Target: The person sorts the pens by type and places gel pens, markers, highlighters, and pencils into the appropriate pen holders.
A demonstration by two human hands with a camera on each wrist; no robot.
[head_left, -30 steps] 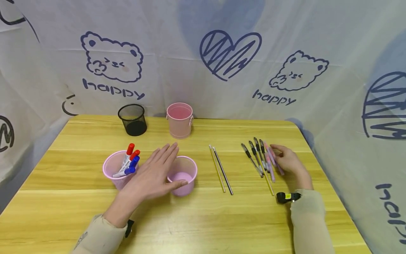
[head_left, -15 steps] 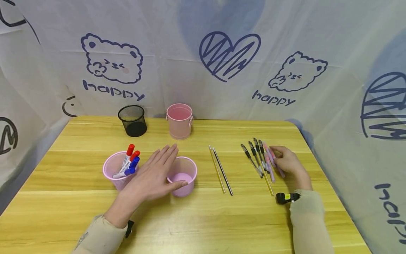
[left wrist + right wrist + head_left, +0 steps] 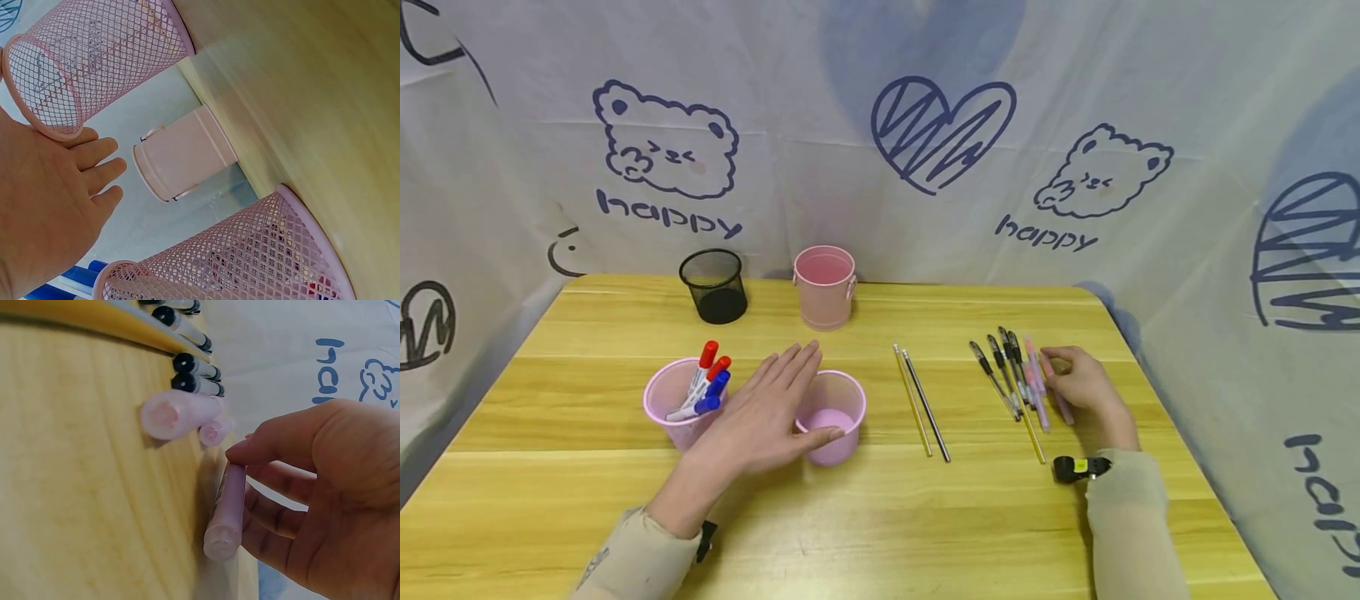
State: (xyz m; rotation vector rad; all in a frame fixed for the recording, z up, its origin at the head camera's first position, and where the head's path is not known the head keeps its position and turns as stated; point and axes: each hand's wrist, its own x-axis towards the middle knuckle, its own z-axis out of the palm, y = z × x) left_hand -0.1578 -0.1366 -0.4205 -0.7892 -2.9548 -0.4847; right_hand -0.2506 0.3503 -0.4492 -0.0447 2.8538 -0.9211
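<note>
My right hand [image 3: 1084,385] pinches a pink pen [image 3: 226,515] between thumb and fingers, low over the table at the right edge of a pen group. Just left of it lie more pink pens [image 3: 1037,392], then several black-capped pens [image 3: 1000,358] and a gold pencil [image 3: 1033,433]. My left hand [image 3: 760,412] is stretched out, fingers straight, between two pink mesh cups. Its thumb lies over the rim of the bare-bottomed mesh cup [image 3: 841,448]. The other mesh cup [image 3: 655,392], on the left, holds red-capped and blue-capped markers [image 3: 703,383].
At the back stand a black mesh cup [image 3: 713,287] and a pink pail [image 3: 824,292] with side handles. Two pencils [image 3: 921,400], one gold and one dark, lie mid-table. A printed cloth [image 3: 820,167] hangs behind the wooden table [image 3: 880,533].
The pink pen in my right hand has shifted slightly right and toward me, apart from the others. The neighbouring pens have settled a little. My left hand stays put.
</note>
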